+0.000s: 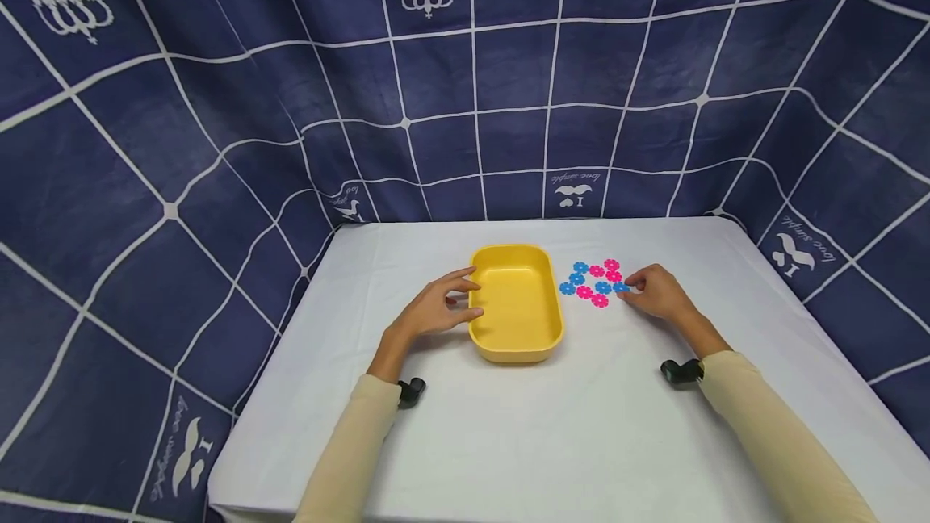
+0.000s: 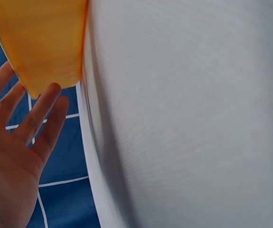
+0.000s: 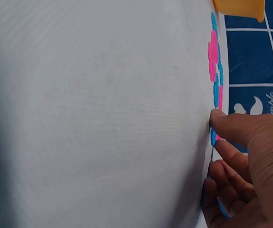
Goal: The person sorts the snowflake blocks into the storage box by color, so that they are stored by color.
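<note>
A yellow rectangular tub [image 1: 516, 354] stands on the white table. My left hand [image 1: 430, 307] is at its left side, fingers spread and lightly bent, fingertips right at the rim. In the left wrist view the left palm [image 2: 8, 156] faces the tub's side wall [image 2: 41, 42]. To the tub's right lie several flat flower-shaped pieces, pink [image 1: 599, 301] and blue [image 1: 576, 279]. My right hand [image 1: 657, 294] pinches the rightmost blue flower-shaped piece [image 1: 620, 287] between thumb and index finger, low at the tabletop. The right wrist view shows that blue piece [image 3: 213, 137] edge-on between the fingertips.
A white cloth covers the table [image 1: 581, 426]. Behind it and along both sides hangs a dark blue curtain [image 1: 508, 135] with white grid lines. Black wrist cameras are strapped at the left wrist [image 1: 412, 392] and right wrist [image 1: 681, 372].
</note>
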The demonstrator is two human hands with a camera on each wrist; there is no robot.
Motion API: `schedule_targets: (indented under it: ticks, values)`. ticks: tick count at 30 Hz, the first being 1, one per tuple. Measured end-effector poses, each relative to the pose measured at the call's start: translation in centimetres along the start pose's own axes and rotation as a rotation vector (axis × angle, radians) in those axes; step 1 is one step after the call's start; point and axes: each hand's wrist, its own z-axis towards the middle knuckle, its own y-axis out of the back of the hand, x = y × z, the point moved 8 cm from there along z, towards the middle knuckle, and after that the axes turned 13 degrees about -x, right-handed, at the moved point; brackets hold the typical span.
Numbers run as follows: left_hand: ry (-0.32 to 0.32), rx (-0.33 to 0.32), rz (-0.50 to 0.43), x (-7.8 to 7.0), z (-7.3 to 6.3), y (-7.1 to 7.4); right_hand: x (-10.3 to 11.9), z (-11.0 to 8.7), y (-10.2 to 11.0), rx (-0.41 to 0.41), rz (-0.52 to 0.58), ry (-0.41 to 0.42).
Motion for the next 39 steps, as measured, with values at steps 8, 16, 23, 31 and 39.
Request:
schedule_targets:
  ticks: [8, 16, 23, 31, 39]
  values:
    - [-0.004, 0.011, -0.013, -0.4, 1.0, -0.2, 0.1, 0.0, 1.5, -0.038, -0.043, 0.041]
    - [-0.008, 0.037, -0.058, -0.8, 1.3, -0.6, 0.9, -0.6, 3.8, -0.055, -0.047, 0.033]
    - [0.01, 0.04, -0.072, -0.5, 1.1, -0.4, 3.7, -0.1, 6.1, -0.148, -0.044, 0.095]
    - [0.03, 0.041, -0.077, -0.2, 0.4, -0.3, 7.6, 0.3, 8.9, -0.223, -0.024, 0.169]
    - [0.065, 0.033, -0.081, 0.3, -0.1, 0.2, 11.7, 0.2, 6.4, -0.166, 0.028, 0.196]
